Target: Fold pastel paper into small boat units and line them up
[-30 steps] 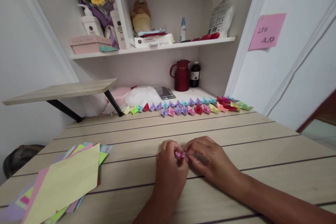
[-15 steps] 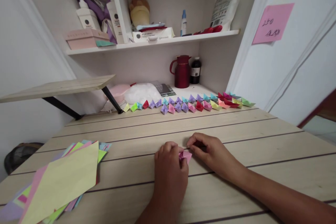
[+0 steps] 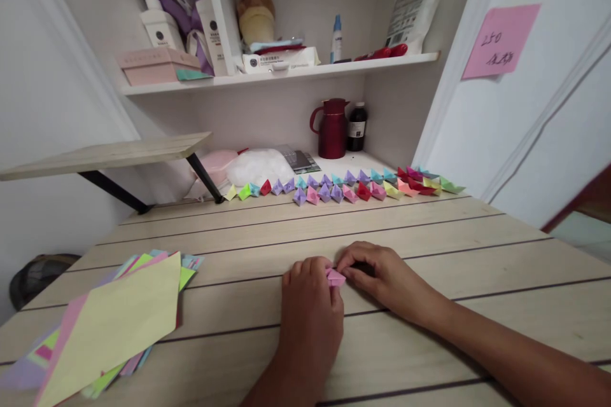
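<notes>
A small pink folded paper boat is between my two hands on the wooden table. My left hand is closed on its left side, thumb in front and fingers behind, and covers part of it. My right hand is at the boat's right end, thumb and forefinger pinched together at its tip. Its other fingers are curled under and partly hidden. Beyond the hands, several finished paper boats in many colours stand in rows along the table's back edge.
A loose stack of coloured paper sheets, yellow on top, lies at the left. A raised wooden shelf on black legs stands behind it. At the back are a dark red jug, a dark bottle and a white plastic bag.
My right fingertips have moved slightly left, onto the pink paper. The paper's visible part now looks narrower and flatter. My left hand stays nearly in place, and the view has shifted slightly.
</notes>
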Demonstrator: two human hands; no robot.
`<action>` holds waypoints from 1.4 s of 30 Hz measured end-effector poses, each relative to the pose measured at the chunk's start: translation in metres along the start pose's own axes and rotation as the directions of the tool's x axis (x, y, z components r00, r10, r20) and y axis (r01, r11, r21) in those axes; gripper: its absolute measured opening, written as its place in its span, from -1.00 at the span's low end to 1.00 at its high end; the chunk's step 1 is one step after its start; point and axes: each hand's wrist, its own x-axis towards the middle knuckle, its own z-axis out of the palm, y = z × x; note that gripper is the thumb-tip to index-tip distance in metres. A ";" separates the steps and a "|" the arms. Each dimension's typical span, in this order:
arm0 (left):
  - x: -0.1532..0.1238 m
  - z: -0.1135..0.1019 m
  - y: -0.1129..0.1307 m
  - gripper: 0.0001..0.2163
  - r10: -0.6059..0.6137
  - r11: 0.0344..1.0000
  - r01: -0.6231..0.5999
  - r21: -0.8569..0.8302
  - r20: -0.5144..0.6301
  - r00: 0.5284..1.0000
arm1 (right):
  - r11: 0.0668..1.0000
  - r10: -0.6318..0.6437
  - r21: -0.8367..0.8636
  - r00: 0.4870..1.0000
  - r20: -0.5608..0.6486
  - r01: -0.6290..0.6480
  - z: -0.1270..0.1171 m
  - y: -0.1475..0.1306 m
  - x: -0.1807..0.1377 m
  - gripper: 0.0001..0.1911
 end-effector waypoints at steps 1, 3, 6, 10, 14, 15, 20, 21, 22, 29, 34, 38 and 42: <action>0.000 0.000 0.000 -0.79 -0.011 1.000 0.011 -0.001 0.001 1.000 | 1.000 -0.011 -0.008 1.000 0.012 0.011 -0.001 -0.001 0.000 -0.84; 0.000 0.000 0.001 -0.81 -0.030 1.000 0.030 0.004 0.005 1.000 | 1.000 -0.025 -0.005 0.999 0.034 0.025 -0.003 -0.005 0.000 -0.88; 0.001 0.000 0.001 -0.79 -0.044 0.999 0.044 0.005 -0.001 0.999 | 1.000 -0.019 0.021 0.999 0.038 0.018 -0.003 -0.008 -0.001 -0.79; 0.001 0.000 0.000 -0.79 -0.027 0.999 0.027 -0.017 0.007 1.000 | 0.999 -0.028 0.027 1.000 0.008 0.027 0.001 -0.003 -0.002 -0.84; 0.002 -0.001 0.002 -0.79 -0.028 0.999 0.028 -0.020 0.002 1.000 | 0.999 -0.041 0.004 0.999 -0.001 0.041 0.004 0.001 -0.001 -0.87; 0.002 -0.002 0.003 -0.79 -0.031 0.999 0.031 -0.022 -0.003 1.000 | 0.999 -0.043 -0.001 0.999 -0.002 0.043 0.004 0.002 -0.001 -0.87; 0.002 -0.003 0.004 -0.80 -0.080 0.997 0.080 -0.018 -0.028 0.996 | 0.998 -0.060 -0.009 0.998 -0.007 0.060 0.003 0.002 0.000 -0.88; 0.002 -0.003 0.004 -0.81 -0.086 0.996 0.086 -0.008 -0.032 0.996 | 0.998 -0.060 -0.013 0.998 -0.006 0.059 0.003 0.001 0.000 -0.88; 0.001 -0.003 0.003 -0.84 -0.084 0.996 0.084 0.002 -0.036 0.996 | 0.998 -0.059 -0.017 0.998 -0.004 0.059 0.003 0.001 0.000 -0.87; 0.002 -0.003 -0.002 -0.87 -0.034 0.999 0.035 0.030 -0.047 0.998 | 0.997 -0.072 -0.039 0.997 0.001 0.072 0.003 0.000 0.000 -0.84; 0.007 -0.002 -0.007 -0.87 -0.048 0.999 0.048 -0.001 -0.056 0.997 | 0.998 -0.054 -0.034 0.999 0.006 0.055 0.002 -0.002 0.000 -0.83; 0.009 0.000 -0.009 -0.87 -0.041 0.999 0.041 0.007 -0.090 0.995 | 1.000 -0.028 -0.003 1.000 0.002 0.028 0.003 -0.005 -0.001 -0.81; 0.008 0.001 -0.008 -0.88 -0.031 0.999 0.033 0.024 -0.107 0.994 | 0.997 0.003 0.071 1.000 -0.028 -0.001 0.004 -0.005 -0.002 -0.77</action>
